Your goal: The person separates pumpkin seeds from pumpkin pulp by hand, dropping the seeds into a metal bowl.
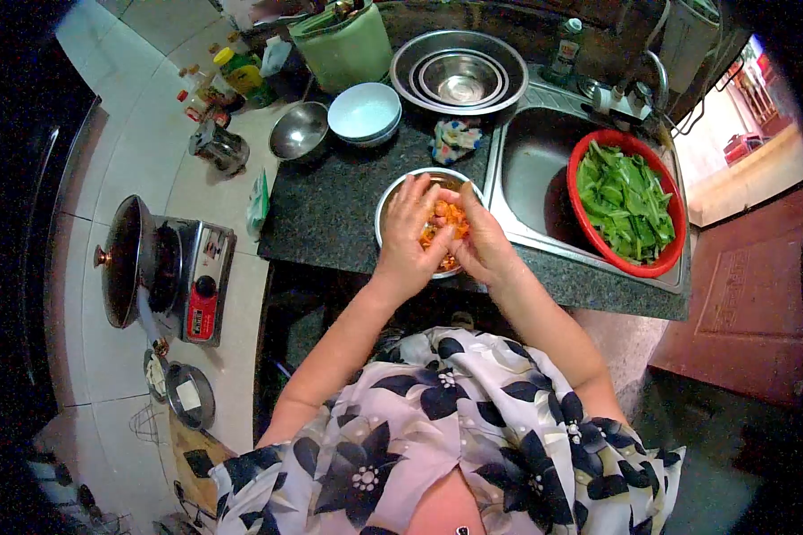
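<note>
The left hand (409, 234) and right hand (488, 239) cup fingers around orange pieces (451, 217) above one steel bowl (386, 198), on a dark speckled table (330, 209). From there, one red basin (576, 209) sits at three o'clock, one stove (207, 281) at nine, near pale tiling (116, 160).

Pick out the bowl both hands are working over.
The metal bowl near the front edge of the counter, under the left hand and right hand. Only it has hands above it and shows orange pieces.
</note>
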The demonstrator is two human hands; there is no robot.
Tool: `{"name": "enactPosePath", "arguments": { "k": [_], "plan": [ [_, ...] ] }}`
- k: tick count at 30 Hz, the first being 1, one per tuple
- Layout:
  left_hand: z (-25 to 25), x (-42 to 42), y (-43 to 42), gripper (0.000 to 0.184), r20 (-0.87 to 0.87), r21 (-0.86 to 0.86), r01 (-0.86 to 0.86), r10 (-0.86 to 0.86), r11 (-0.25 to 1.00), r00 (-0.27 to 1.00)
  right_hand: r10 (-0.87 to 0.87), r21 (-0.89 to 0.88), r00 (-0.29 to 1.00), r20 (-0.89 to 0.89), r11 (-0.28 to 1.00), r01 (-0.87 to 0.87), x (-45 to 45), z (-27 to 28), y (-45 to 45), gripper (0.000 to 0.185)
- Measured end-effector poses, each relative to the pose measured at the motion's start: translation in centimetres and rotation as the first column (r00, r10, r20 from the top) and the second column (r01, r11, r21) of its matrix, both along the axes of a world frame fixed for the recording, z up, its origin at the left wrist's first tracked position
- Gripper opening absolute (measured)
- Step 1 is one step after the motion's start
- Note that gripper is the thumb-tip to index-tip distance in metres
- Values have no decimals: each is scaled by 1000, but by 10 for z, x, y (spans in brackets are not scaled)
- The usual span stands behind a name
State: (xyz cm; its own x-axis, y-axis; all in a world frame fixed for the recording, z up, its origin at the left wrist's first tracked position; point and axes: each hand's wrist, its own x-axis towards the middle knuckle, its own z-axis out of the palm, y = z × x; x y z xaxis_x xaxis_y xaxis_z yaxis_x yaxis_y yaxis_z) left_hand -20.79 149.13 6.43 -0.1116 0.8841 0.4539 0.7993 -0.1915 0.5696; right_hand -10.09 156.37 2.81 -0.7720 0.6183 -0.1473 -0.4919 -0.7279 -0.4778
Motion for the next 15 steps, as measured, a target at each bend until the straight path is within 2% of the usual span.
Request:
{"name": "enactPosePath", "arguments": {
  "k": [2,3,6,7,10,11,15],
  "plan": [
    [-4,-10,-3,45,108,27,-35,32,999,994,87,-138,996,-35,986,-91,5,30,-2,57],
    [-2,-12,-5,41,116,31,-85,80,996,990,98,-91,992,-85,990,-106,0,23,2,71],
    [9,-17,-9,34,77,41,-101,97,994,992,93,-112,990,-111,988,-105,0,18,3,74],
    [13,-13,-9,26,51,96,-134,130,986,990,114,-105,985,-131,986,-128,1,20,2,77],
    [19,-16,-12,23,-152,66,-56,65,996,986,176,-87,973,-147,978,-190,-2,31,-2,80],
    [24,-14,-10,20,-155,127,-29,49,991,987,181,-46,976,-119,981,-187,-2,29,-2,84],
    [12,-14,-8,19,-149,103,31,-15,994,989,193,28,979,-64,981,-191,-6,27,-3,84]
  ]
}}
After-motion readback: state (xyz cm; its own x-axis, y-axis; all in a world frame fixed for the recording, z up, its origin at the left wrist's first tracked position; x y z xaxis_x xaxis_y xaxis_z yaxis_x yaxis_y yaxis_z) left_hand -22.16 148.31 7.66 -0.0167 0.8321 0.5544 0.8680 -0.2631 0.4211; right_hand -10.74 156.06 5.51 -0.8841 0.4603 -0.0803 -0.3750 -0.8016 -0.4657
